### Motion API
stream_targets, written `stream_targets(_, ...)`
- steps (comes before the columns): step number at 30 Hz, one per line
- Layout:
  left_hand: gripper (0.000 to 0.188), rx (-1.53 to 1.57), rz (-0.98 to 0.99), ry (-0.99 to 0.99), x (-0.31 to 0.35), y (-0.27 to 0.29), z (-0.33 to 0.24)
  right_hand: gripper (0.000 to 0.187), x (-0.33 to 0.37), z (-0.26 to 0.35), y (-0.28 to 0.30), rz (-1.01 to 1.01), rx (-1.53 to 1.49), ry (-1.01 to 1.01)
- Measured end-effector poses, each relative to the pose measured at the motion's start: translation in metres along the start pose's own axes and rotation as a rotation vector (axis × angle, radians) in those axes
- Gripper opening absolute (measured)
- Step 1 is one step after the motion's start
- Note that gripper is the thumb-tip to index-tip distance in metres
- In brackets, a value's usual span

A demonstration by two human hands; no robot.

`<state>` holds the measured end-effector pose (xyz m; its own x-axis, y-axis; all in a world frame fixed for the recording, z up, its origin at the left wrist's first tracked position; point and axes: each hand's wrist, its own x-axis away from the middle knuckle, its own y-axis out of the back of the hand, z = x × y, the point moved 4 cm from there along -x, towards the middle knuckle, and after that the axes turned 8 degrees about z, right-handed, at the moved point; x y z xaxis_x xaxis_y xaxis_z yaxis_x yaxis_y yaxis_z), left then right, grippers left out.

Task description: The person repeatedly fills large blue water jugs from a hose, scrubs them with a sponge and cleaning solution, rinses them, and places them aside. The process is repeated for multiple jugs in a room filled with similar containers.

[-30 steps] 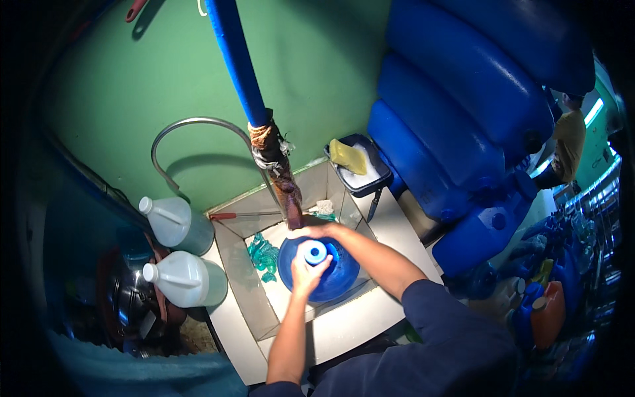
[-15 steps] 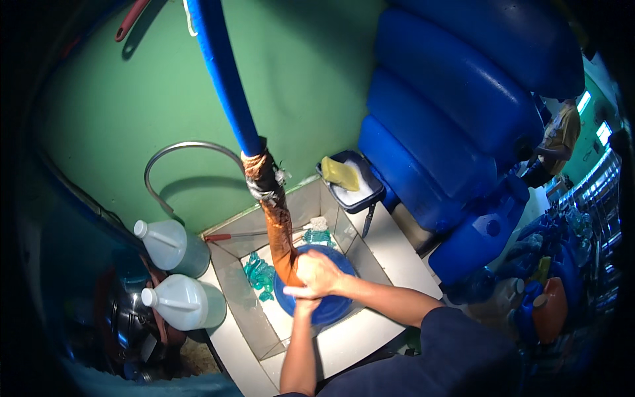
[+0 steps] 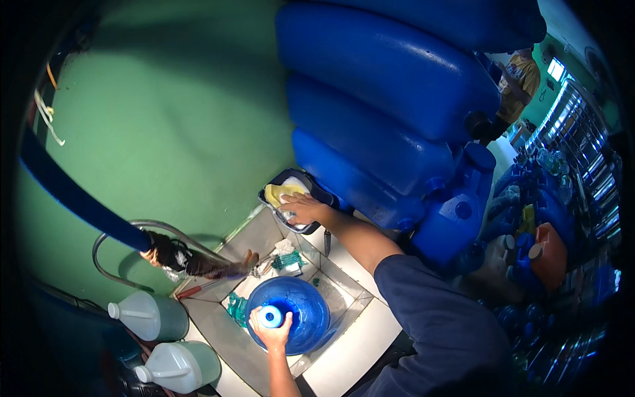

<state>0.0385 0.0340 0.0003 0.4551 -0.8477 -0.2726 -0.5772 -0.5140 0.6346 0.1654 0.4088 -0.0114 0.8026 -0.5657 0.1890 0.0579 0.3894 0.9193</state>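
The big round blue bottle [image 3: 307,321] is sitting in the sink [image 3: 345,281], underside hidden. Left hand [image 3: 270,334] is wrapped round the bottle's neck, some fingers tucked out of sight. Right hand [image 3: 303,210] is over the dark tub [image 3: 317,192] at the sink's back right corner, touching the yellow sponge [image 3: 276,192]. Can't tell if it's pinching the sponge or just resting on it, tbh.

The pipe [image 3: 79,192] ends in a shaggy wrapping left of the sink's middle, tip blurry. Stuff way off to the sink's right is too dim to sort out.

Room-wise, a strip of floor shows between bottle and the sink's right wall; smooth blue containers [image 3: 370,145] crowd the back right, cut off up top. Sink's grey tile with a flat white ledge [image 3: 367,334], crinkly green netting [image 3: 236,309] inside on the left, and semi-clear plastic jugs [image 3: 159,319] outside, also left.
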Motion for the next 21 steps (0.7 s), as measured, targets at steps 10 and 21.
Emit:
stream_targets(10, 0.071, -0.010, -0.128, 0.084, 0.013, -0.012, 0.011, 0.072, -0.020, 0.014, 0.013, 0.014, 0.269, -0.131)
stream_targets(21, 0.078, -0.037, -0.016, -0.048, 0.008, -0.007, 0.004, 0.036, -0.006, 0.016, 0.037, 0.357, -1.952, -0.212)
